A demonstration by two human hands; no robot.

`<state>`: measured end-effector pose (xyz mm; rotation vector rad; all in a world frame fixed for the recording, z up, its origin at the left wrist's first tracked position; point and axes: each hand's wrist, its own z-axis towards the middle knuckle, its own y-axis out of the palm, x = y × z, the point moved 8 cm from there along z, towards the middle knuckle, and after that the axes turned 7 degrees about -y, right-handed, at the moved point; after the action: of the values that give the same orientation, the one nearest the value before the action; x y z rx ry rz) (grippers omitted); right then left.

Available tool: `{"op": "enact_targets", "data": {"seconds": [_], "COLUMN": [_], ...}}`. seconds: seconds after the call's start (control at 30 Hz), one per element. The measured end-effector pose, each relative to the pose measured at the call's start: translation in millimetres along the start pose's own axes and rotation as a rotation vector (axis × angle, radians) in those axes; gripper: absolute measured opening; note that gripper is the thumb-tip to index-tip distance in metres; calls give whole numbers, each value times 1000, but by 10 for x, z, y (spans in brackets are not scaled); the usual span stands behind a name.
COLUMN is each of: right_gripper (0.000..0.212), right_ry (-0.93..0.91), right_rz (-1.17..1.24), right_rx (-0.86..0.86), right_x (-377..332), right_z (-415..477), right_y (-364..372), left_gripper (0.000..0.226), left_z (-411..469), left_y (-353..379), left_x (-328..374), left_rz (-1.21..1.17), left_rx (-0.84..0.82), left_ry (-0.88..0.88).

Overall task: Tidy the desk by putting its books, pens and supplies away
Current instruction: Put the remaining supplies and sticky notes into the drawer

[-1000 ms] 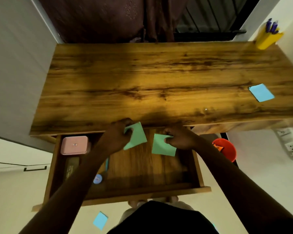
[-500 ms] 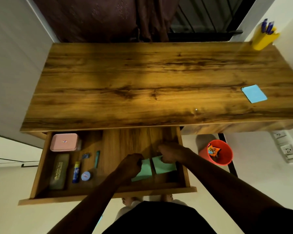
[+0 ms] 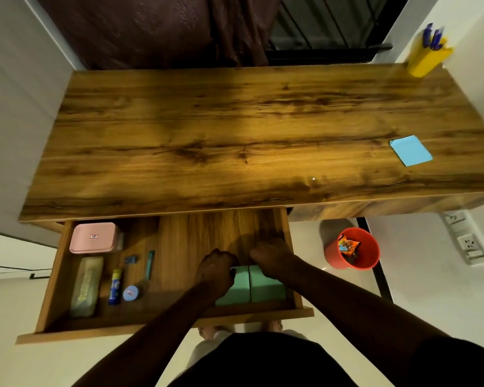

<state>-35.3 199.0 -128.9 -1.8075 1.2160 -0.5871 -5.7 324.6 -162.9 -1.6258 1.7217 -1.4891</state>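
In the drawer's (image 3: 95, 329) front right corner, the left hand (image 3: 217, 270) and right hand (image 3: 271, 256) pinch with curled fingers the far edges of the left green sticky-note pad (image 3: 232, 293) and right green sticky-note pad (image 3: 267, 286), likely light, slightly floppy paper blocks best gripped by opposite edges.

Both bare forearms are reaching forward and angling inward, wrists straight. Left hand (image 3: 215, 270) is sitting knuckles-up, fingers curling over the far edge of the left green pad (image 3: 231, 293). Right hand (image 3: 270, 256) is curling the same way on the right green pad (image 3: 266, 286), the two fists sitting just beside each other
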Motion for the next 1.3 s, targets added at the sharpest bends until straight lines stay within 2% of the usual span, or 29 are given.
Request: {"op": "enact_targets", "data": {"seconds": [0.1, 0.17, 0.23, 0.33, 0.47, 0.67, 0.77, 0.9, 1.0, 1.17, 1.3], "right_gripper": [21, 33, 25, 30, 32, 36, 30, 26, 24, 18, 10], "right_ry": [-17, -4, -15, 11, 25, 42, 95, 187, 209, 255, 374], "right_rz": [82, 97, 96, 107, 128, 241, 395, 719, 909, 1021, 1074], "right_rx": [85, 155, 83, -13, -38, 17, 126, 372, 563, 776, 906], "right_x": [-8, 1, -42, -4, -2, 43, 163, 469, 682, 1010, 1269], "right_z": [-8, 4, 2, 42, 24, -65, -136, -360, -592, -930, -1174], "right_y": [68, 18, -37, 43, 97, 84, -21, -227, -359, -499, -480], "left_gripper": [23, 24, 26, 28, 29, 38, 37, 28, 26, 24, 20], "left_z": [25, 46, 65, 81, 80, 50, 33, 28, 12, 30, 108], "left_y": [11, 23, 38, 56, 108, 125, 6, -396, -630, -866, -1004], "left_x": [19, 27, 35, 45, 37, 68, 106, 282, 491, 1042, 1475], "left_rz": [-8, -1, 8, 20, 35, 34, -13, -150, -241, -272, -225], "left_rx": [4, 6, 6, 13, -20, -12, 29, 171, 215, 214, 227], "left_ry": [-19, -28, -33, -34, -48, -49, -75, -116, -109, -26, 42]}}
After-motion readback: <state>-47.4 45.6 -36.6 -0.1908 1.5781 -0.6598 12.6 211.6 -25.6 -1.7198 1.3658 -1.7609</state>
